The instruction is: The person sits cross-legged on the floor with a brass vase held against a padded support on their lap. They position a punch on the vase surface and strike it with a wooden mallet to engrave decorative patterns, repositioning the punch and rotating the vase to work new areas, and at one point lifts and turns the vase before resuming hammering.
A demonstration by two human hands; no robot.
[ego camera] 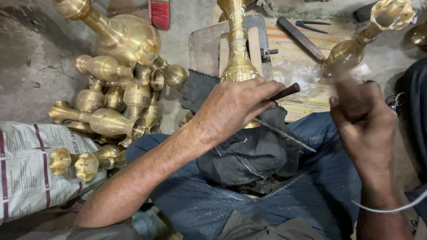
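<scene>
Left hand: the left hand (231, 109) is clenched around a thin metal file (284, 133) with a dark wooden handle (284, 92); the handle sticks out past the knuckles and the blade runs down and away toward the right thigh.
Right hand: the right hand (362, 120) is blurred; its fingers look curled, seemingly about the lower end of a second brass stem (356, 49), but I cannot tell whether it truly grips it.
Piece in hand: an engraved brass vase stem (238, 49) stands upright just beyond the left hand, its base hidden behind that hand and bedded in a dark cloth (249, 151) on the lap.
Support: a wooden block (204, 44) lies behind the stem, beyond the left knuckles.
Done, by judgement: the visible upper part of the stem already bears engraved bands and shines; fine metal dust speckles the blue jeans (320, 186) under both hands, which suggests filing is well under way.
Left, by judgement: the file is at the stem's base, so that part seems not finished; how much remains there is hidden.
Heap: a pile of brass vases (120, 89) lies to the outer side of the left forearm; whether these are finished or waiting cannot be told.
Nearby: a printed sack (31, 169) lies beneath the left elbow; a dark tool (300, 38) rests on a striped mat (307, 95) beyond and between the hands.
</scene>
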